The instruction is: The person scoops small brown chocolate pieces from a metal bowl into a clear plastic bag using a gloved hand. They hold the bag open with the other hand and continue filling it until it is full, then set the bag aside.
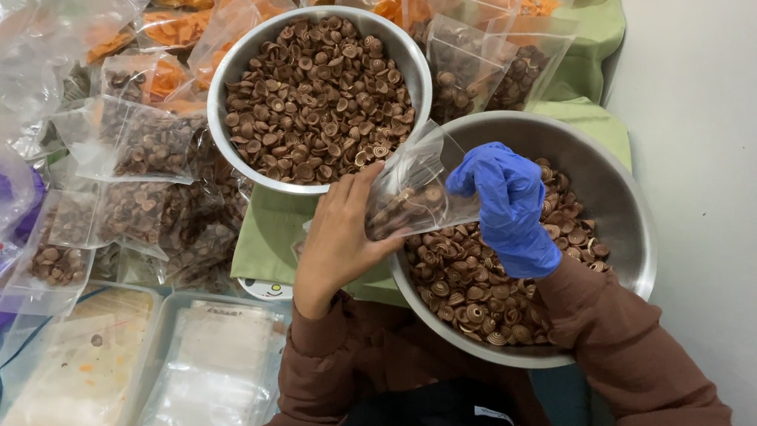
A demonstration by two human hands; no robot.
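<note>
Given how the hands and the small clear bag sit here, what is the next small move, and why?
Probably tip the gloved right hand so its snacks drop into the clear bag. The bare left hand holds it open over the near steel bowl, only partly filled.

Shiny metal, clear plastic, matt cloth

Brushed steel bowl [630, 253] at three o'clock; glossy clear plastic bag [418, 189] at centre; smooth blue rubber glove [506, 208]; green cloth [268, 236] beneath.

You wear a brown long-sleeved top with ribbed cuffs, a black apron front (small white tag), and a blue glove on your right hand [507, 206].
</note>
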